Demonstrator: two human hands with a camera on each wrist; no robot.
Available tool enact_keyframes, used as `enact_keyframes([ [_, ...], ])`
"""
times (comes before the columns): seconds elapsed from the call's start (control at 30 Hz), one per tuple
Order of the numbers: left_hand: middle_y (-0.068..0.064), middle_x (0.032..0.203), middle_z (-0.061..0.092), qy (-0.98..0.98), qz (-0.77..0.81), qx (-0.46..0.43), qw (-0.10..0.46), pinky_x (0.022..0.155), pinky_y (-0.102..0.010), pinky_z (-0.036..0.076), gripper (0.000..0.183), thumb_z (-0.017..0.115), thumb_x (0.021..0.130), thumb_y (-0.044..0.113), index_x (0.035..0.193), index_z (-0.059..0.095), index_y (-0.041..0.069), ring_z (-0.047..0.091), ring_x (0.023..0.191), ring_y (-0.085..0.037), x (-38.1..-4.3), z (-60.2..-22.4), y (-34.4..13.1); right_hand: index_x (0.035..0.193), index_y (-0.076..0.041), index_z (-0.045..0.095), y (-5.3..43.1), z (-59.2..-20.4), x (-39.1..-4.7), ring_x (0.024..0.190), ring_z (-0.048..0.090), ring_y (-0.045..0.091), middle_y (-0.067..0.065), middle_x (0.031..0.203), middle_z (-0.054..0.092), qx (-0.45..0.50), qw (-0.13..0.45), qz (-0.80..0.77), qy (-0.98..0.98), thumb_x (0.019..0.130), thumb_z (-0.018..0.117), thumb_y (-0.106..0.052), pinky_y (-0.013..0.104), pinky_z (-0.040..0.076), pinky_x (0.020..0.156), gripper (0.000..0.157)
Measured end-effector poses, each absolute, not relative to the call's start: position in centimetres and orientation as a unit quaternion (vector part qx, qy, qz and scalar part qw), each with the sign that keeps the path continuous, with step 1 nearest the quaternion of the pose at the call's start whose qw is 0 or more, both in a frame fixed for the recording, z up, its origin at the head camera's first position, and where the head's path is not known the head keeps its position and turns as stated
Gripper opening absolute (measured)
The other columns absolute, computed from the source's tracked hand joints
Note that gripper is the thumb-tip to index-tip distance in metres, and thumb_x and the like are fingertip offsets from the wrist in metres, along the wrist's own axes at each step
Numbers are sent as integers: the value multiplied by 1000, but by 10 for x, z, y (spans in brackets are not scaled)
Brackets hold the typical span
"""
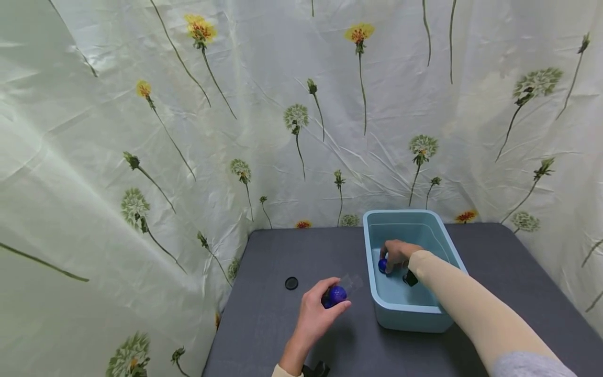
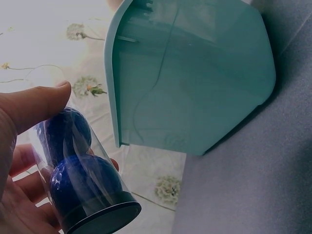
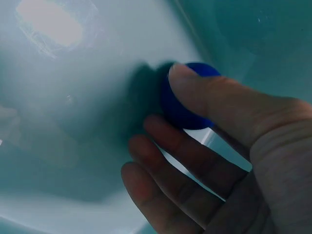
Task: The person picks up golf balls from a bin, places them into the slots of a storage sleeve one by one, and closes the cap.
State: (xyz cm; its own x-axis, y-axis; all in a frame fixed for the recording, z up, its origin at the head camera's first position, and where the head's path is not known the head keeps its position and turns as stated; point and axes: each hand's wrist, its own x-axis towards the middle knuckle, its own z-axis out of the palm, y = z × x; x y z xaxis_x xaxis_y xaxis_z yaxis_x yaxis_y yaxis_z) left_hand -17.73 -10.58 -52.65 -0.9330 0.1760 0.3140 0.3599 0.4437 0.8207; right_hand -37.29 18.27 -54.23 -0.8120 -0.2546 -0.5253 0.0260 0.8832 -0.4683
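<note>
My left hand [image 1: 316, 308] grips a clear plastic tube [image 1: 352, 284] above the table, thumb on one side and fingers round the other. Inside it, two blue balls [image 2: 85, 178] sit one against the other, and a black cap [image 2: 109, 219] closes one end. The other end of the tube is see-through and hard to make out. Down inside the light blue bin [image 1: 410, 306], my right hand [image 1: 398, 252] pinches a blue ball [image 3: 187, 100] between thumb and index finger, close over the floor. The other fingers of that hand are spread away from the ball.
A round black cap [image 1: 291, 283] lies on the dark grey table [image 1: 268, 256], left of the bin. The bin stands right of centre, with my right forearm [image 1: 476, 309] reaching over its near right rim. Behind the table hangs a flower-patterned curtain [image 1: 264, 131].
</note>
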Motion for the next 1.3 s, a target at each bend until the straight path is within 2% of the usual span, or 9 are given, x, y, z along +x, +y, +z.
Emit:
enact_keyframes([
  [0.33,8,122,66,-834,-524,-149,88,84,-29,54,50,82,83,43,128,65,29,64,106,-12,-175,-529,-107,122,-7,68,182,-525,-362,80,67,25,8,92,64,-116,312,-249,909,84,80,-3,44,57,75,41],
  [0.57,9,123,65,-836,-523,-143,79,85,-29,54,50,82,84,42,128,65,30,64,107,-12,-174,-528,-107,123,-8,69,189,-523,-367,71,64,20,7,89,65,-164,286,-248,911,78,84,0,39,57,66,48],
  [0.67,9,123,65,-837,-525,-136,73,85,-29,54,50,82,83,45,128,65,30,64,107,-12,-172,-528,-106,124,-6,69,191,-515,-362,71,64,18,5,88,66,-193,274,-237,912,78,84,0,37,57,63,49],
  [0.8,9,122,66,-836,-528,-135,72,84,-29,54,48,84,83,39,127,65,30,64,106,-13,-172,-527,-105,120,-4,70,196,-505,-358,75,65,16,3,89,69,-231,250,-221,914,78,85,-2,35,56,60,45],
  [1.03,3,124,67,-835,-524,-145,83,85,-30,54,49,85,83,32,128,65,29,64,106,-14,-172,-524,-103,102,-9,73,206,-488,-349,83,63,13,-2,91,69,-288,196,-215,912,78,86,-8,34,54,73,27],
  [1.17,-3,126,67,-835,-523,-151,81,86,-30,54,49,84,84,33,129,65,28,64,107,-14,-172,-525,-101,105,-11,73,214,-476,-339,86,63,14,-3,94,69,-293,169,-228,913,79,86,-13,36,54,76,29],
  [1.3,-1,126,67,-835,-523,-152,79,85,-30,54,49,84,83,34,128,65,28,64,106,-13,-169,-525,-100,113,-10,72,221,-464,-324,90,65,16,-1,99,70,-291,144,-256,911,80,87,-18,36,55,77,37],
])
